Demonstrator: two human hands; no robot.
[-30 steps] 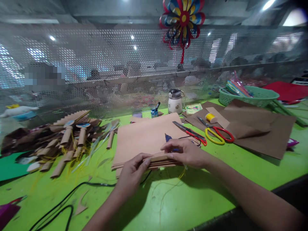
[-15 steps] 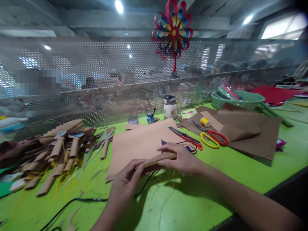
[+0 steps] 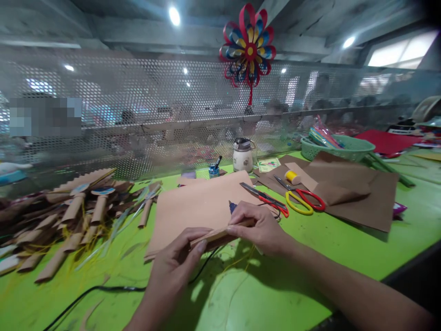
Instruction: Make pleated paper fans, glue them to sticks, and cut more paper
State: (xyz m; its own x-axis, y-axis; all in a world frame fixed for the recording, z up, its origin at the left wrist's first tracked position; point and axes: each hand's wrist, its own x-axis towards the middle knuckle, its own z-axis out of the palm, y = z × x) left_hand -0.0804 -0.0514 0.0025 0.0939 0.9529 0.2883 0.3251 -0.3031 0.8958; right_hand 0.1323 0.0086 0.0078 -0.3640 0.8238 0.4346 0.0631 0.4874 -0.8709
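Observation:
My left hand grips the left end of a folded stack of light brown paper, thumb on the near side. My right hand pinches the same folded paper towards its right end, just above the table. Thin yellow thread trails below it. Behind my right hand, a pointed dark blue tip pokes out; the rest of that tool is hidden. Large light brown paper sheets lie beyond my hands. Scissors with red handles rest at their right edge.
Brown paper tubes with yellow threads are heaped at the left. A black cable crosses the green table. To the right lie red-and-yellow-handled scissors, a yellow thread spool and dark brown paper. A bottle and green basket stand behind.
My right fingers have drawn closer together on the folded paper, with the thumb further left along it. The paper has tilted slightly. The view has shifted a little.

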